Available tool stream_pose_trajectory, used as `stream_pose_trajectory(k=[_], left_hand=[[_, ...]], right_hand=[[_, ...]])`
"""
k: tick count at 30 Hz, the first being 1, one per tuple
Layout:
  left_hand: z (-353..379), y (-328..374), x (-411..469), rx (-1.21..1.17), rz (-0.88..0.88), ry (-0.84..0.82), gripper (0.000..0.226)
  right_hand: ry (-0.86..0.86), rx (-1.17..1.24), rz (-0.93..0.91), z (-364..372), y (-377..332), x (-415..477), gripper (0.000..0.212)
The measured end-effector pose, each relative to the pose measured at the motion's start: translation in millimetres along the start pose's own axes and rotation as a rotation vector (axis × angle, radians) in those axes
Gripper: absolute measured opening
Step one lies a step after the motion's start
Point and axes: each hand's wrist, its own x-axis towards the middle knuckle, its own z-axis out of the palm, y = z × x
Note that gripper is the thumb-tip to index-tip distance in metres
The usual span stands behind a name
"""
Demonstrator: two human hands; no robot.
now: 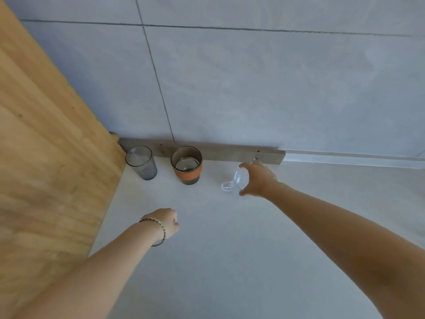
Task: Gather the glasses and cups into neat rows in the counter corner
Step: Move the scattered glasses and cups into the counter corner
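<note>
From the head camera, a pale counter (230, 261) is seen running up to a grey tiled wall (253, 88), with a wooden panel (46, 157) closing off the corner and a wooden strip (220, 153) laid along the foot of the wall. Tucked right beside the wooden panel, a ribbed grey glass (142, 162) is stood upright against the strip. Just along from it, farther from the panel, a cup with an orange band (186, 165) is stood upright too, also close to the strip, the two apart but in line. Farther still from the panel, a clear glass mug (239, 180) is gripped by the right hand (257, 179), thumb and fingers wrapped around its body, its handle pointed back toward the orange-banded cup; whether its base is touching the counter cannot be told. The left hand (166, 223), a braided bracelet (158, 231) worn at its wrist, is held curled into a loose fist over the counter, well in front of the row, nothing in it.
</note>
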Motion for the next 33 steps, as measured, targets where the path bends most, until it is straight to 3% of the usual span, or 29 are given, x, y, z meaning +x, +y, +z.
stream_pose_trajectory(k=[8,13,16,20,23,27,30,33], left_hand=[[3,-20,26,-0.045,0.033,-0.046,0.03],[11,-14,26,-0.048,0.031,-0.067,0.038],[11,5,19,-0.044,0.049,-0.048,0.039],[18,47,6,-0.01,0.086,-0.027,0.039],[30,93,-3,0.02,0.136,-0.019,0.037],[53,166,-20,0.065,0.187,-0.018,0.033],[74,220,-34,0.094,0.202,-0.025,0.014],[91,267,-44,0.118,0.23,-0.018,0.016]], right_hand=[[-0.02,-0.09,0.045,-1,-29,56,0.083],[-0.02,0.018,0.021,6,-15,42,0.097],[-0.023,0.037,0.034,12,9,15,0.088],[-0.2,-0.001,0.116,20,68,-31,0.063],[-0.241,0.023,0.171,17,127,-68,0.05],[-0.186,0.056,0.232,-5,217,-116,0.043],[-0.093,0.048,0.271,-29,290,-144,0.042],[0.033,0.016,0.319,-55,356,-163,0.044]])
